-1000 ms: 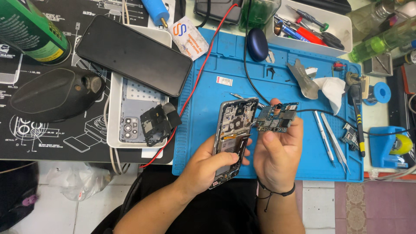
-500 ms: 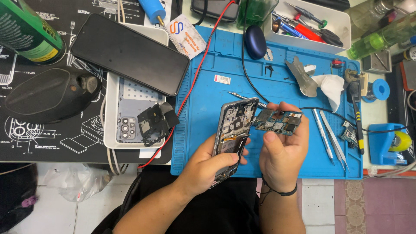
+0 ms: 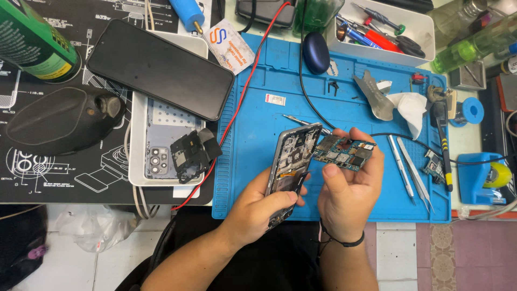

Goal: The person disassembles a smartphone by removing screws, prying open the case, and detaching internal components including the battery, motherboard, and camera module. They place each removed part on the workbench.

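We are gripping an opened phone frame (image 3: 291, 164) in our left hand (image 3: 258, 207), fingers wrapped shut around its lower half, thumb pressing across the exposed inside near the bottom. The frame is standing tilted, its top end leaning away from us over the blue silicone work mat (image 3: 269, 140). Our right hand (image 3: 350, 188) is pinching a small green circuit board (image 3: 344, 153), fingers curled closed under and behind it and the thumb rising toward its lower edge; the board is sitting just beside the frame's upper right edge, and we cannot tell whether the two are touching.

To the right of our right hand, two metal tweezers (image 3: 407, 167) are lying on the mat, with a black-handled screwdriver (image 3: 442, 145) beyond them. A crumpled white tissue (image 3: 410, 108) is resting near a grey metal pry tool (image 3: 374, 96). On the left, a white tray (image 3: 137, 156) is holding a phone back cover (image 3: 161, 153) with a black plastic part (image 3: 191, 153) on it, and a dark phone screen (image 3: 160, 69) is lying across the tray's top edge. A red wire (image 3: 242, 94) is running along the mat's left side.
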